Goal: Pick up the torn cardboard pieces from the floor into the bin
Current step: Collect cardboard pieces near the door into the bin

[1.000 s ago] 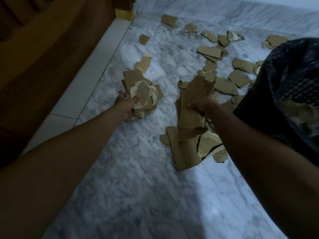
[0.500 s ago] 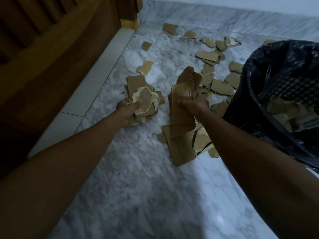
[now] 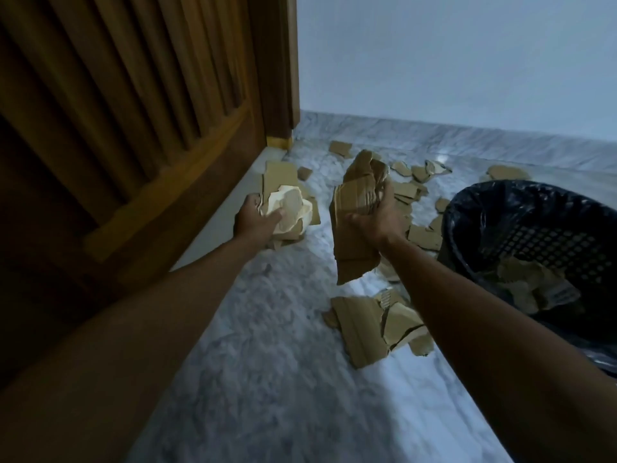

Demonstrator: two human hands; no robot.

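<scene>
Both hands have come up off the floor since a moment ago, each lifting its load clear of the marble. His left hand (image 3: 255, 220) has its fingers curled tight around a crumpled wad of pale and brown cardboard scraps (image 3: 287, 208), held in the air near the wooden slatted door (image 3: 133, 111). His right hand (image 3: 375, 220) is clamped on a tall stack of brown cardboard pieces (image 3: 355, 225), which stands roughly upright and hangs down past his wrist. To its right sits the black mesh bin (image 3: 534, 235), lined with a dark bag, with a few torn pieces already lying inside. More loose pieces (image 3: 364, 329) lie flat on the marble floor (image 3: 283, 379) beneath his right forearm, and a scatter of smaller scraps (image 3: 410, 190) is spread behind the hands, toward the wall.
</scene>
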